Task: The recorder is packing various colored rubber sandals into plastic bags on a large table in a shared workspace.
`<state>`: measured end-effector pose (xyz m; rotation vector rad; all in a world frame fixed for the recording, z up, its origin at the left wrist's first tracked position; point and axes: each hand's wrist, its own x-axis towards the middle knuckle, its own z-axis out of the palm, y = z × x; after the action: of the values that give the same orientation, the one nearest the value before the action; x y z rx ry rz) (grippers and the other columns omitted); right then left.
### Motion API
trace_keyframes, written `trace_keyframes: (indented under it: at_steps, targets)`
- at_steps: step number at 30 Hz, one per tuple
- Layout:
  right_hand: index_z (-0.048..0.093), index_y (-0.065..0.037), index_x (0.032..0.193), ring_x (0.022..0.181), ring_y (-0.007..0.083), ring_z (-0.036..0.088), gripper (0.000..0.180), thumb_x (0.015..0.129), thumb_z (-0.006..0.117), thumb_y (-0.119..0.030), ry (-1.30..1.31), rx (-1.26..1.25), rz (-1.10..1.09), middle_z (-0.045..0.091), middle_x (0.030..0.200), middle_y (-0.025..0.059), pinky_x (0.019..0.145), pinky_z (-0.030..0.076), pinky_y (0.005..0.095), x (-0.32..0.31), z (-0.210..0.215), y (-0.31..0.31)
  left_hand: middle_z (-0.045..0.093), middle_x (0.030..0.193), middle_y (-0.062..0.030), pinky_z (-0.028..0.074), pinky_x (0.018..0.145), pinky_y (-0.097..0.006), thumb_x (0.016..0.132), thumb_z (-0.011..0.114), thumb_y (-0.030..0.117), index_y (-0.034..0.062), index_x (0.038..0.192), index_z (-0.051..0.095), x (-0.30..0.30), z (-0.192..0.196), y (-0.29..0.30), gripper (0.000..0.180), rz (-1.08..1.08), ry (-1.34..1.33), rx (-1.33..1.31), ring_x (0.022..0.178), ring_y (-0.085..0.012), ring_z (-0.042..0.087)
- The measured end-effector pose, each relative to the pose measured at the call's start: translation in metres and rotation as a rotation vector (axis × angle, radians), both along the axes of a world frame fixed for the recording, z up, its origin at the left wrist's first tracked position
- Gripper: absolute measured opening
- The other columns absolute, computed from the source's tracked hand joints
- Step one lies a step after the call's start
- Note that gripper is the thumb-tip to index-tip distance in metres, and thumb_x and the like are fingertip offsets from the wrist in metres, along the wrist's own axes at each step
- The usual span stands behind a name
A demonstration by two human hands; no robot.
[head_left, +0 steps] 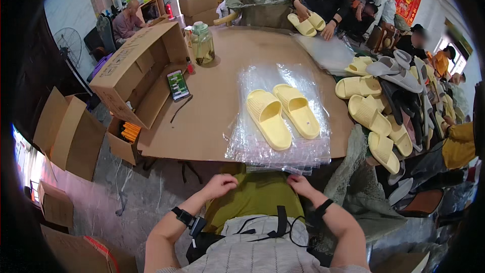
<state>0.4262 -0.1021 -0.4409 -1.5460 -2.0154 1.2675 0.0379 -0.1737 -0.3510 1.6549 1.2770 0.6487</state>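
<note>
**Both hands low at the desk edge, slippers waiting on the bags**

Your left hand point(218, 186) and right hand point(301, 184) sit below the near edge of the desk point(212, 121), fingers curled in loosely; I cannot tell if they hold anything. The pair of yellow slippers point(282, 115) lies side by side on the stack of clear plastic bags point(252, 149), just ahead of you. They look light, soft and springy, so grip them at the strap. The bags look thin and slippery; pinch an edge. Forearms come up bent, wrists turned inward.
</note>
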Motion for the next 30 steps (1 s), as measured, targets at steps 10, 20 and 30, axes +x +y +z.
trace_keyframes:
  at_steps: [10,20,30]
  targets:
    - [0.071,-0.01,0.09,0.091,0.0346,0.065,0.035,0.084,0.064,-0.043,-0.277,0.38,0.538,0.069,0.095,0.0157,0.074,0.053,0.0433,-0.015,0.115,-0.019,0.064,0.104,-0.0174,0.044,0.091,-0.039,0.082,0.073,0.026,0.0124,0.087,0.074,0.011,-0.002,-0.023,0.015,-0.253,0.135,0.4,0.097,-0.0359,0.058]
    - [0.038,-0.008,0.147,0.134,0.0323,0.046,0.052,0.104,0.035,-0.036,0.695,-0.203,-0.007,0.048,0.148,0.0151,0.115,0.035,0.0509,-0.028,-0.102,0.065,0.042,0.15,-0.0244,0.042,0.108,-0.045,0.093,0.053,0.056,0.0011,0.148,0.038,-0.051,-0.158,0.037,0.079,0.38,0.667,-0.542,0.136,-0.042,0.043]
    - [0.044,-0.008,0.144,0.133,0.0337,0.048,0.048,0.103,0.037,-0.032,0.515,-0.263,-0.239,0.049,0.147,0.0157,0.113,0.036,0.0528,0.065,-0.17,0.001,0.061,0.122,-0.0046,0.049,0.073,-0.033,0.103,0.048,0.023,0.0114,0.137,0.056,-0.029,-0.008,0.008,0.036,0.406,-0.139,-0.875,0.094,-0.0176,0.054]
